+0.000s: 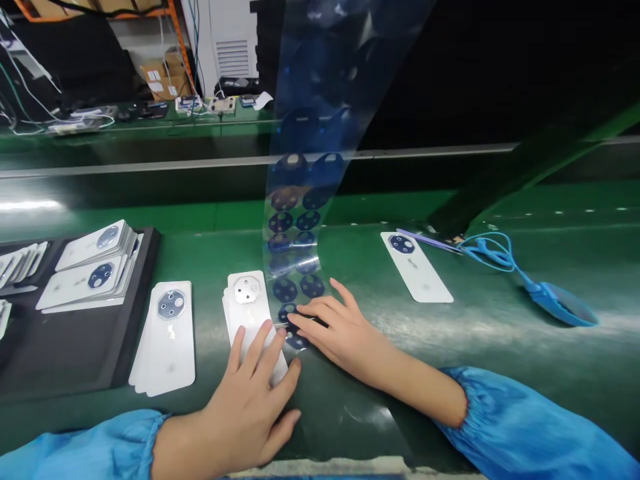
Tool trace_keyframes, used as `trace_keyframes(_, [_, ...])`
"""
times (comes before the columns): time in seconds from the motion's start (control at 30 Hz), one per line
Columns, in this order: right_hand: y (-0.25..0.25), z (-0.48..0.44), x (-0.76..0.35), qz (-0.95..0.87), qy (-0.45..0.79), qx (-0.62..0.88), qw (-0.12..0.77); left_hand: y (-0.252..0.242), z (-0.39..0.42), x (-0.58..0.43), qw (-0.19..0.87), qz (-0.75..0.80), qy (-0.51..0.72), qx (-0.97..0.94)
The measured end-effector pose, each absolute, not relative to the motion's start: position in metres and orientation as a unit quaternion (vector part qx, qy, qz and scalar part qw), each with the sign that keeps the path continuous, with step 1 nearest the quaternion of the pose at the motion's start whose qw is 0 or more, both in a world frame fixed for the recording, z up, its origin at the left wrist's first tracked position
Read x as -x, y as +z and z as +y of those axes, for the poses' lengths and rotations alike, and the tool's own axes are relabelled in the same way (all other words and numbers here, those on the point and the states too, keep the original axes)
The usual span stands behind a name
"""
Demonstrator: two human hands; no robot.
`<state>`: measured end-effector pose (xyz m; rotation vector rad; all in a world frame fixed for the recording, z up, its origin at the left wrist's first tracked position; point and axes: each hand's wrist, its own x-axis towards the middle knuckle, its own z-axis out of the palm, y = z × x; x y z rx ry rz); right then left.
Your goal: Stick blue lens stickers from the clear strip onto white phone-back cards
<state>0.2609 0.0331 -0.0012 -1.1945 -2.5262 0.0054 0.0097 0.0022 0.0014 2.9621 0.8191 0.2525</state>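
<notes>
Head view shows the left hand (250, 393) lying flat and spread on a white phone cover (253, 320) to keep it from sliding on the green surface (500, 333), while right hand fingertips (295, 319) press a sticker on the clear strip (300, 220) just beside it.

A blue wrist strap (560, 301) lies near purple tweezers (430, 241).

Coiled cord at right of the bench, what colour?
Light blue coiled cord, ending in a blue wrist strap. Head view.
</notes>
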Motion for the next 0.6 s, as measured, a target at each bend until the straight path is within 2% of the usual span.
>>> trace_keyframes(0.17, [-0.0008, 0.0290, -0.2612, -0.904, -0.043, 0.389, 0.170, -0.0002, 0.0019, -0.0078, 0.064, 0.275, 0.085, -0.956])
trace_keyframes(0.6, [0.0076, 0.0313, -0.2548, -0.885, 0.012, 0.387, 0.257, -0.0003, 0.0003, -0.0084, 0.103, 0.292, 0.093, -0.946])
